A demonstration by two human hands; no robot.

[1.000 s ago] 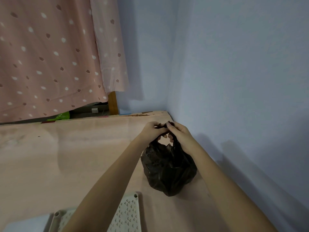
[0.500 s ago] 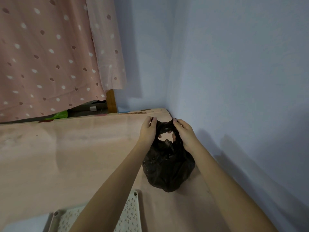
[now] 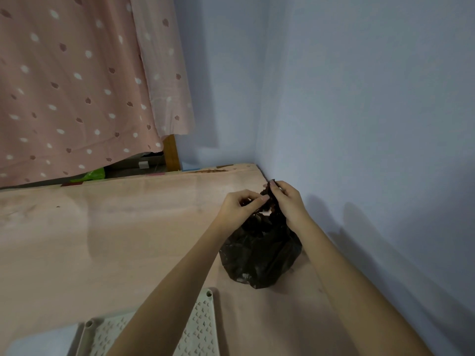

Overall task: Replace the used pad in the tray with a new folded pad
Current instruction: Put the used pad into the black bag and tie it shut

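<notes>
1. Your left hand (image 3: 237, 208) and right hand (image 3: 288, 201) are both pinched on the gathered neck of the black bag (image 3: 259, 250), fingertips nearly touching; it looks like you are tying it off

2. The bag sits on the pink floor (image 3: 102, 240) at about 3 o'clock of the frame centre, close to the blue wall (image 3: 359, 124)

3. The white grid tray (image 3: 200, 327) lies at 6 o'clock, partly under your left forearm; you cannot see a pad in it, nor any new folded pad

4. Whether the used pad is inside the bag cannot be told: the plastic is opaque

5. Thin plastic may tear if you pull the knot hard, spilling the contents

6. A loose knot could slip open when you lift

7. Your left forearm could nudge the tray as you pull back
</notes>
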